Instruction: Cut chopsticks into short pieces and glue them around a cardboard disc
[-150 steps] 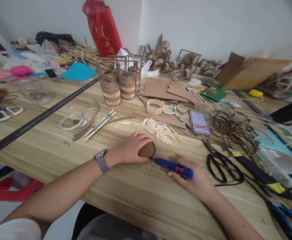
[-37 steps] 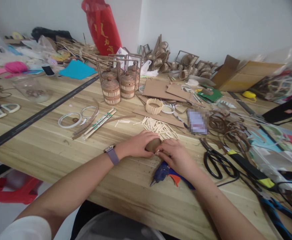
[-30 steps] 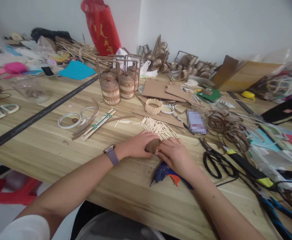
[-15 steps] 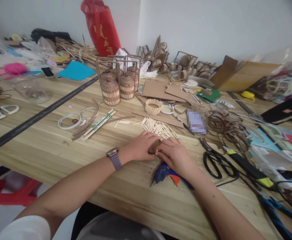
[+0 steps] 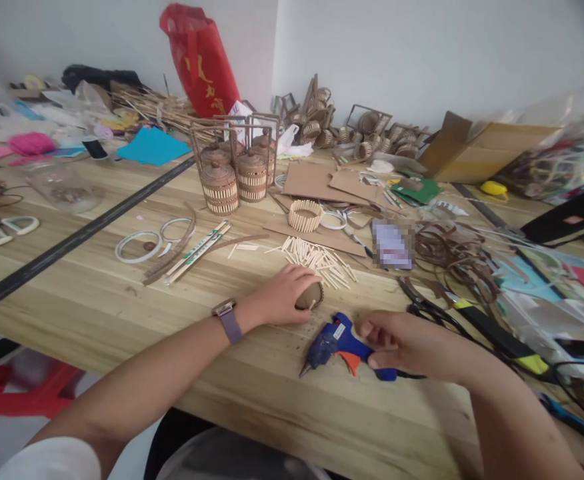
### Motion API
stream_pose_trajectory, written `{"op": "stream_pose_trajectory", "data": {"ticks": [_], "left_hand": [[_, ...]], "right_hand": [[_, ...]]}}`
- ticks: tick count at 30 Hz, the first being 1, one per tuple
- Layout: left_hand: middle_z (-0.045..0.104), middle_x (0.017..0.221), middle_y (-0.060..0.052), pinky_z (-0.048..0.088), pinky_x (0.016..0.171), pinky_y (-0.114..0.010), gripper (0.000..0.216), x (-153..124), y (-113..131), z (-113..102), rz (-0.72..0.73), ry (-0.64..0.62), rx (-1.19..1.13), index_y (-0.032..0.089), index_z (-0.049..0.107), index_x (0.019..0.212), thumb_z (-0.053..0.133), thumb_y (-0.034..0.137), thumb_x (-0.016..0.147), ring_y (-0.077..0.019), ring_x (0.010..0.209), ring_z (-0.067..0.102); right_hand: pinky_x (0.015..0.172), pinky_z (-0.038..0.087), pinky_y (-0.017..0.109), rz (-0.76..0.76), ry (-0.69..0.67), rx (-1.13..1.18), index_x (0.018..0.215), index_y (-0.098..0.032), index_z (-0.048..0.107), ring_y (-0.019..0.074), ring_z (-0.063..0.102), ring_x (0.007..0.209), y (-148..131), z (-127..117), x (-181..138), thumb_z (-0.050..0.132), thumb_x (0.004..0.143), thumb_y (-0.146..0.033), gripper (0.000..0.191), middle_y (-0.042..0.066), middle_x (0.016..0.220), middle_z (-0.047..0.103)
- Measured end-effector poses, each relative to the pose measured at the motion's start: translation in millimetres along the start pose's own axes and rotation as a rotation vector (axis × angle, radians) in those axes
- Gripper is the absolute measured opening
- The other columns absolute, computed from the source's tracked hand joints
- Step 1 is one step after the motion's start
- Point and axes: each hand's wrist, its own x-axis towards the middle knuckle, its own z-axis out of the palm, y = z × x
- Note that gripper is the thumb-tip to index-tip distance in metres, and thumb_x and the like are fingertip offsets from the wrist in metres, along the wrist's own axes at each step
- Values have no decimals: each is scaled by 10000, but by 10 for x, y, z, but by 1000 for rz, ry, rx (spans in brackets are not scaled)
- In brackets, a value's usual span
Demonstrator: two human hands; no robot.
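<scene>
My left hand (image 5: 281,295) is wrapped round a small brown cardboard cylinder (image 5: 311,295) standing on the wooden table (image 5: 97,293); a short wooden stick shows on its side. My right hand (image 5: 406,341) reaches onto the handle of a blue glue gun (image 5: 339,345) that lies on the table with its nozzle pointing left; the fingers curl over the handle. A heap of short wooden sticks (image 5: 322,260) lies just behind the cylinder.
Black scissors (image 5: 425,301) lie to the right of my hands. Finished stick baskets in frames (image 5: 235,175) stand mid-table, a stick ring (image 5: 306,215) on cardboard behind the sticks. Tape rolls (image 5: 137,244) and a long black ruler (image 5: 79,233) lie left. Clutter fills the right edge.
My right hand has left the cylinder and moved down and right onto the glue gun. My left hand stays on the cylinder.
</scene>
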Motion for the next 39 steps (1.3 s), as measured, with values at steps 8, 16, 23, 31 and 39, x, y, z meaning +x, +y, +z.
{"op": "stream_pose_trajectory", "data": {"ticks": [8,16,23,31,39], "left_hand": [[500,1328,-130,346,1085,-446,600,-1,0,-4,-6,-1,0,172,490,1271,678,203,701,-298,1250,405],[507,1327,-105,368,1074,-452,598,-5,1,-9,-6,4,0,202,487,1266,686,223,702,-290,1238,426],[519,1315,-130,369,1083,-419,591,-11,-4,-5,16,15,18,141,499,1257,682,196,698,-280,1235,423],[511,1323,-112,383,1070,-448,581,-11,-16,-2,27,21,23,185,495,1250,680,187,699,-281,1237,433],[516,1308,-118,390,1065,-457,575,-16,-13,-3,21,19,17,177,506,1247,680,190,699,-289,1230,435]], "right_hand": [[566,429,238,-79,21,5,750,-221,556,160,556,633,17,68,-5,552,717,-129,97,-15,710,599],[750,512,351,-36,256,427,1005,-205,618,234,614,843,333,-4,-75,711,704,-501,432,70,933,666],[569,461,274,53,242,393,778,-174,669,160,531,600,368,169,31,656,710,-624,456,17,660,607],[663,526,306,-16,264,321,872,-177,704,203,628,700,293,208,93,607,767,-534,385,41,793,712],[698,556,329,-44,313,262,961,-178,721,220,665,733,305,238,107,586,794,-476,368,50,854,741]]}}
